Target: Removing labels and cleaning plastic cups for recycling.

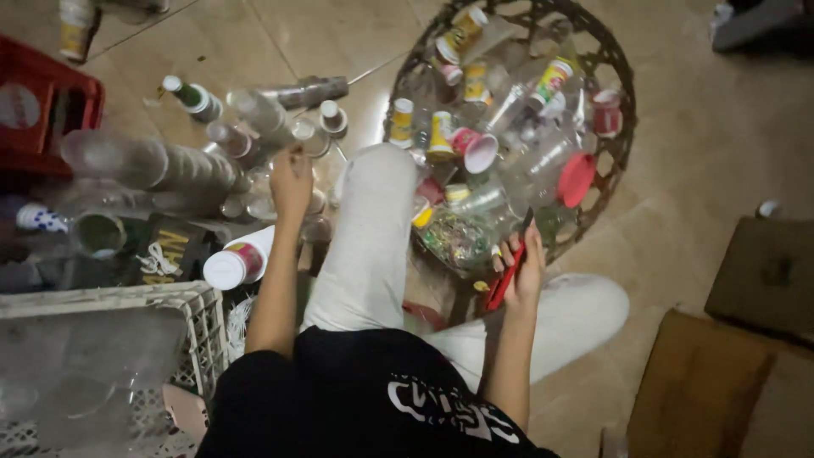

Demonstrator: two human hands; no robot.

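While seated beside the round woven basket of cups, left hand reaching left of it, fingers curled onto stacked clear plastic cups. Right hand just below basket's rim, pinching slim red-handled cutter.

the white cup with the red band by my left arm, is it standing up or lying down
Lying down. The white cup with the red band rests on its side on the clutter beside the left hand's forearm, its round white end facing the camera.
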